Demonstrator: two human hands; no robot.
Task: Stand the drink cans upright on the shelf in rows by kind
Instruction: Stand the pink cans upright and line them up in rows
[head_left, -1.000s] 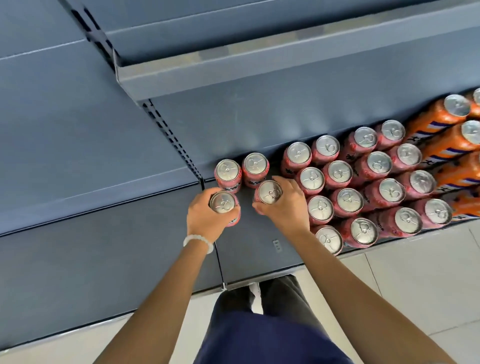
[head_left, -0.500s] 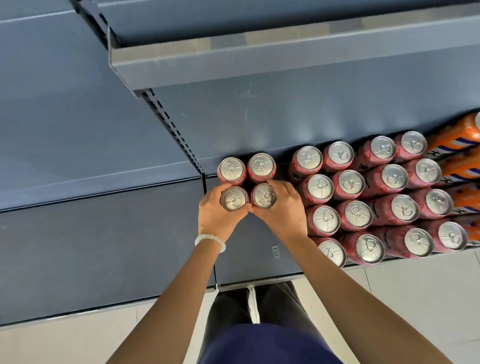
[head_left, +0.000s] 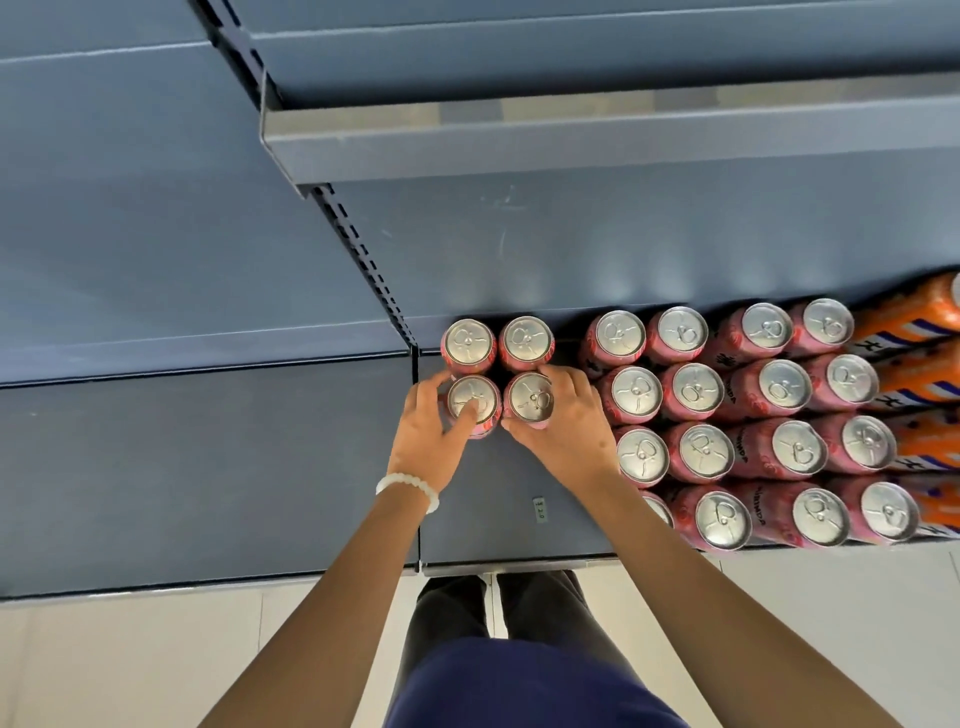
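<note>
Two pink cans stand upright at the left end of the grey shelf (head_left: 519, 519), directly in front of two more pink cans (head_left: 470, 343) (head_left: 524, 339) at the back. My left hand (head_left: 431, 441) grips the left front can (head_left: 475, 397), thumb across its lid. My right hand (head_left: 563, 431) grips the right front can (head_left: 530, 397) from its right side. To the right stands a block of several upright pink cans (head_left: 696, 389) in rows. Orange cans (head_left: 914, 317) show at the far right edge.
A higher shelf (head_left: 571, 140) juts out above the cans. A slotted upright (head_left: 363, 270) separates this bay from the neighbouring bay (head_left: 182, 467) on the left. A small price tag (head_left: 540, 509) sits on the shelf front. My legs and tiled floor (head_left: 130, 665) lie below.
Both hands have carried their cans back until they stand against the two rear cans. The view has shifted, so the shelf contents appear lower and further right.
</note>
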